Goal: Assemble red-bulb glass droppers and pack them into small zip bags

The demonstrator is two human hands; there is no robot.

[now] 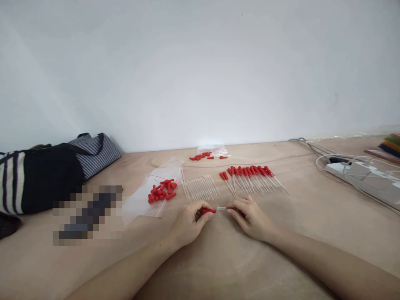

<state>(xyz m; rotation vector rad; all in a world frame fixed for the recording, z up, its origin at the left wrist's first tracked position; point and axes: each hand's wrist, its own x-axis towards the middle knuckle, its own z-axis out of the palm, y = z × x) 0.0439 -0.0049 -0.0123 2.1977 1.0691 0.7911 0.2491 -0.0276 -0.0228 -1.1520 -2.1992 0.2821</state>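
Observation:
Between the fingers of my left hand (194, 221) is a red rubber dropper bulb (208, 211), its narrow end pointing right. My right hand (248, 216) pinches a clear glass dropper tube (221, 208), whose end faces the bulb with a small gap between them. Most of the tube is hidden in my right hand. Just beyond my hands lies a row of bare glass tubes (201, 188). To the right of it rests a row of droppers with red bulbs (251, 171) fitted on their tubes. A pile of loose red bulbs (161, 191) sits on a clear plastic bag (140, 200).
More red bulbs (200, 156) and a bag of tubes (215, 151) lie near the wall. Dark and striped bags (56, 175) stand at the left, beside a pixelated dark object (90, 214). A white power strip (365, 177) with cables is at the right.

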